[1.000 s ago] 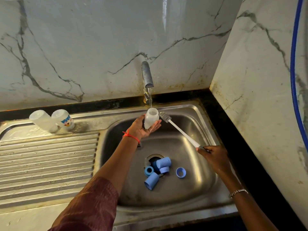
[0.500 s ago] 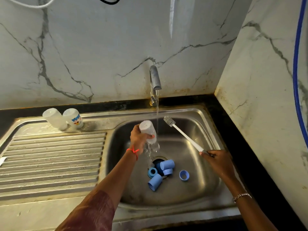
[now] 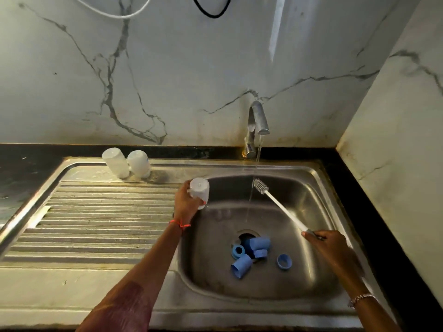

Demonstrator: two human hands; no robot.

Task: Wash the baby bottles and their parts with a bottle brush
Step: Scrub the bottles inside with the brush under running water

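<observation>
Nearest me in the sink (image 3: 318, 207), the blue parts (image 3: 250, 252) lie heaped around the drain, one ring a little apart to the right, none of them looking washed yet. My right hand (image 3: 329, 246) grips the end of the brush (image 3: 280, 208), whose handle slants up and away so that the bristle head sits just beside the running stream. My left hand (image 3: 185, 201) is wrapped around a bottle (image 3: 199, 190), base up and mouth down, over the sink's left rim where it meets the drainboard (image 3: 100, 226).

I judge this bottle rinsed and bound for the rack. To do it well, I would hold it mouth down so it drains, carry it low across the ridges and stand it on the flat strip at the back, just beside the two bottles (image 3: 127, 162) already standing base up there, without nudging them over. The brush should hang over the sink meanwhile, so drips fall inside and not on the bench.

Farthest back, the tap (image 3: 257, 121) runs a thin stream.
</observation>
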